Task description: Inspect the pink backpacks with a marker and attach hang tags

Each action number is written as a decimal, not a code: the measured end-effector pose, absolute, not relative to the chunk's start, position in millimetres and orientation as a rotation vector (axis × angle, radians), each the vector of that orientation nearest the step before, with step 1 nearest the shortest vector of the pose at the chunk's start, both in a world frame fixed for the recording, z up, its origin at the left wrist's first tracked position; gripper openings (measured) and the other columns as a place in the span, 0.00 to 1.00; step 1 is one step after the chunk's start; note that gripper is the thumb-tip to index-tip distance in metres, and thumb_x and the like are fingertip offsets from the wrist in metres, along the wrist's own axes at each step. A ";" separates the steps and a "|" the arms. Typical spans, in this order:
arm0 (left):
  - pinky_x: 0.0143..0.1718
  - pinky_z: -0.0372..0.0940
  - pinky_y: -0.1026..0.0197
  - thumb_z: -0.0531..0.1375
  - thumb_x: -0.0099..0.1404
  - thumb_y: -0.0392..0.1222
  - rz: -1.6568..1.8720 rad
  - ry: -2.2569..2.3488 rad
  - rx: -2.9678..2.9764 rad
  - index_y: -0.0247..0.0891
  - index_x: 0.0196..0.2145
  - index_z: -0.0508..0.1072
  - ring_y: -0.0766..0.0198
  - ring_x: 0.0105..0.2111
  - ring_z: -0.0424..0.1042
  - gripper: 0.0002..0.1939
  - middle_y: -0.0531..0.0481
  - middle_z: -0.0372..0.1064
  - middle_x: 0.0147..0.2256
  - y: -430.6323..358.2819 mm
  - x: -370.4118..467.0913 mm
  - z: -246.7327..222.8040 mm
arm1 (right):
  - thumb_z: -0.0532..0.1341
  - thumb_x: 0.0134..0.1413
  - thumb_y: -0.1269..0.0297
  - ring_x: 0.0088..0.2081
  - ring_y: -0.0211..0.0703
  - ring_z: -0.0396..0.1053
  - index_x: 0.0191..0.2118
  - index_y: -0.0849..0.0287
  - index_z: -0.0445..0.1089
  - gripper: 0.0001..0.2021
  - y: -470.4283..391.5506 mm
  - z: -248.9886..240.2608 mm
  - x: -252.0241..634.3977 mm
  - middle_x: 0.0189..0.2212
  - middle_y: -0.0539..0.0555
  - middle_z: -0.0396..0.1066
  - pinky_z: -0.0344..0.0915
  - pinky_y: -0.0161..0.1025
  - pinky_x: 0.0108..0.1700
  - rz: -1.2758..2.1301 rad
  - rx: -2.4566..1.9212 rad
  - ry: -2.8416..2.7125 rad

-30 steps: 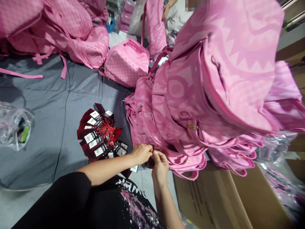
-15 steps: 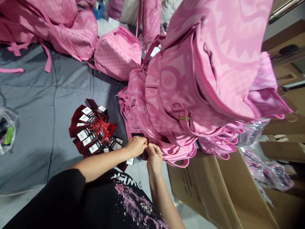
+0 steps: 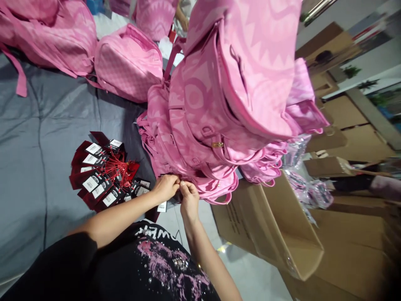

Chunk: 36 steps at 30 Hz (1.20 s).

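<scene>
My left hand (image 3: 166, 187) and my right hand (image 3: 189, 200) meet fingertip to fingertip at the lower edge of a stack of pink backpacks (image 3: 200, 96). Both are closed in a pinch on a hang tag's thin red string, now mostly hidden by the fingers. A dark tag shows partly under them. Just left of my left hand, a fan of black and dark red hang tags (image 3: 98, 190) with white barcode labels lies on the grey cloth (image 3: 62, 117). Their red strings (image 3: 120, 169) gather in a bunch on the right side of the fan.
More pink backpacks (image 3: 128, 62) lie along the cloth's far side. An open cardboard box (image 3: 250, 217) stands on the floor to the right, with plastic-wrapped pink items (image 3: 310, 190) beyond it. Part of another person's arm (image 3: 181, 19) shows at the top.
The view has swung to the right, so the stack and tags sit further left. My hands stay pinched together at the stack's edge; the red string between them shows less.
</scene>
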State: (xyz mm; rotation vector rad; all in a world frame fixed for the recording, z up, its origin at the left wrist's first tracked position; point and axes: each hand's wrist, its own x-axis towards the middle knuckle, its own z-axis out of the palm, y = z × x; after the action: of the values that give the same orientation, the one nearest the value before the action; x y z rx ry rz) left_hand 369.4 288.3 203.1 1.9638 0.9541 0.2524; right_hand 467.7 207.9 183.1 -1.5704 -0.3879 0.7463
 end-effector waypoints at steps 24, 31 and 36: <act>0.43 0.67 0.59 0.55 0.66 0.43 0.150 1.042 2.055 0.38 0.44 0.74 0.56 0.42 0.75 0.12 0.42 0.76 0.40 287.9 371.4 205.8 | 0.71 0.36 0.57 0.31 0.38 0.67 0.30 0.59 0.73 0.15 209.8 171.2 473.0 0.28 0.48 0.72 0.64 0.38 0.38 0.737 -1.559 -0.331; 0.45 0.67 0.57 0.53 0.67 0.39 0.180 1.009 2.039 0.39 0.41 0.75 0.56 0.42 0.75 0.11 0.44 0.76 0.40 287.7 369.1 205.5 | 0.72 0.34 0.58 0.31 0.36 0.67 0.29 0.59 0.73 0.14 209.7 169.8 470.4 0.27 0.48 0.72 0.64 0.37 0.37 0.731 -1.556 -0.311; 0.44 0.67 0.62 0.54 0.66 0.41 0.183 0.957 2.015 0.44 0.42 0.75 0.61 0.42 0.75 0.11 0.50 0.77 0.40 291.1 368.4 204.4 | 0.72 0.35 0.59 0.30 0.35 0.68 0.29 0.59 0.73 0.14 210.5 172.0 470.5 0.27 0.47 0.72 0.64 0.36 0.38 0.746 -1.549 -0.295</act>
State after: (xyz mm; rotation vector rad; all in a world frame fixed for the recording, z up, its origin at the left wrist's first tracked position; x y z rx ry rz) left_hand 368.4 291.1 204.4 2.0147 0.9566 0.1831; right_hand 470.5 210.5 172.0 -1.5495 -0.2947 0.7463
